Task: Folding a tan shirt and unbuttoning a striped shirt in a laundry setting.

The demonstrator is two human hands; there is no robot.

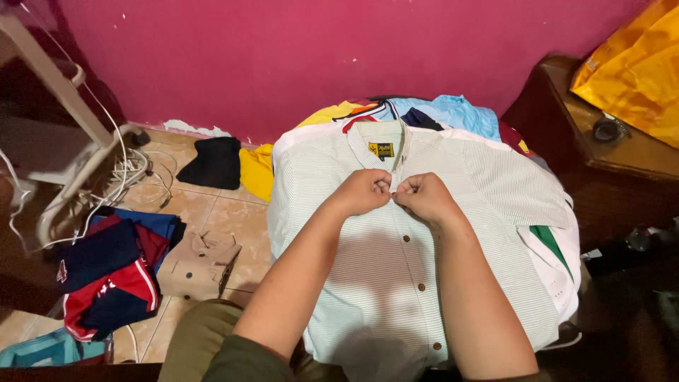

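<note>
1. My left hand [364, 191] and right hand [424, 198] are both closed, pinching the shirt [382, 283] placket near the collar.
2. The shirt lies flat on a clothes pile [453, 113].

A single head-worn view is given, aimed steeply down and forward from close above. The shirt [396, 262] is centred; the wall [283, 56] is seen toward 12 o'clock, the floor [212, 219] toward 9 o'clock.
</note>
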